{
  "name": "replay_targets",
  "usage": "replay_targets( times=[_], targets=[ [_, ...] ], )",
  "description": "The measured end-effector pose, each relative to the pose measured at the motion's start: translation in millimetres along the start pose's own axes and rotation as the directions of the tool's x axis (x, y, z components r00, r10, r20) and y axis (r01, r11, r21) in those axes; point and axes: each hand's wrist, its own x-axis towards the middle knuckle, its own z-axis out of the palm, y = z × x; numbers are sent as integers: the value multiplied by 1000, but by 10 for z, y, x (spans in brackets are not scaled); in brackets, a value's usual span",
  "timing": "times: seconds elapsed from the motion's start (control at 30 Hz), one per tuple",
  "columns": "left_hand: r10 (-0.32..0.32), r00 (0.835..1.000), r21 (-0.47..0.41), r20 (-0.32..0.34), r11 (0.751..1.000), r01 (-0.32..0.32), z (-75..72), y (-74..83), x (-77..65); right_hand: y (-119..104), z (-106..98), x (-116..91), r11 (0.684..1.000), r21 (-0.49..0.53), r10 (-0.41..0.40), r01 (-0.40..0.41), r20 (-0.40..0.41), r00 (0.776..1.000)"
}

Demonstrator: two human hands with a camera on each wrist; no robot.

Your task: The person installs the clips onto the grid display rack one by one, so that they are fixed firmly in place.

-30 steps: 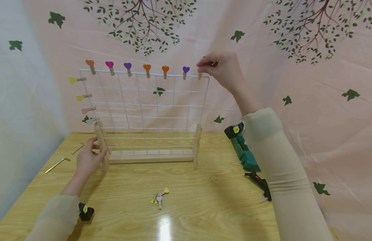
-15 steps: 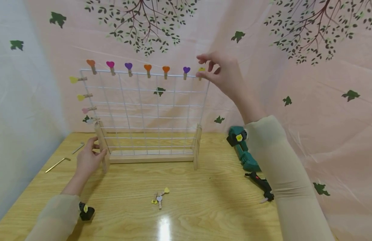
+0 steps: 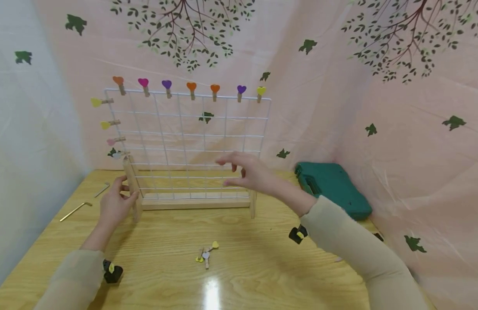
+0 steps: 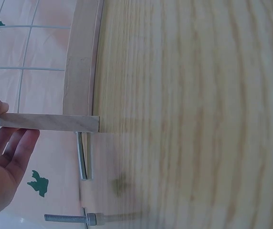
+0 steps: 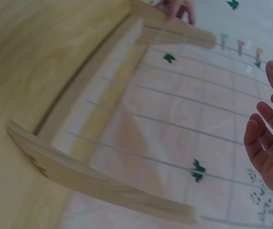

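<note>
A white wire grid rack [image 3: 192, 135] stands upright in a wooden base. Heart clothespins line its top bar, ending at the right with a yellow heart clothespin [image 3: 261, 91]; several more run down its left edge. My left hand [image 3: 116, 201] grips the left wooden upright [image 4: 43, 122], thumb on one face and fingers on the other. In front of the grid's lower right hangs my right hand [image 3: 250, 172], fingers apart and holding nothing. On the table in front lies a small pile of clothespins [image 3: 206, 256] with yellow and pale hearts.
Two hex keys, one a longer brass-coloured hex key [image 3: 75, 211], lie left of the rack. A green case [image 3: 339, 187] sits at the right rear of the table [image 3: 262, 267]. Behind hangs a pink cloth [image 3: 320, 107] printed with leaves and branches.
My right hand has let go of the yellow heart clothespin at the top right corner and moved down and left, uncovering the green case. The left hand stays on the upright.
</note>
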Motion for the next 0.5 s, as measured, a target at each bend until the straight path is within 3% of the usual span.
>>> replay_targets(
  times=[0.3, 0.5],
  targets=[
    [-6, 1000, 7, 5, 1000, 6, -7, -7, 0, 101, 1074, -388, 989, 136, 25, -59, 241, 970],
    [-8, 1000, 6, 9, 1000, 8, 5, -16, 11, 140, 1461, -601, 985, 151, 17, -78, 374, 927]
  ],
)
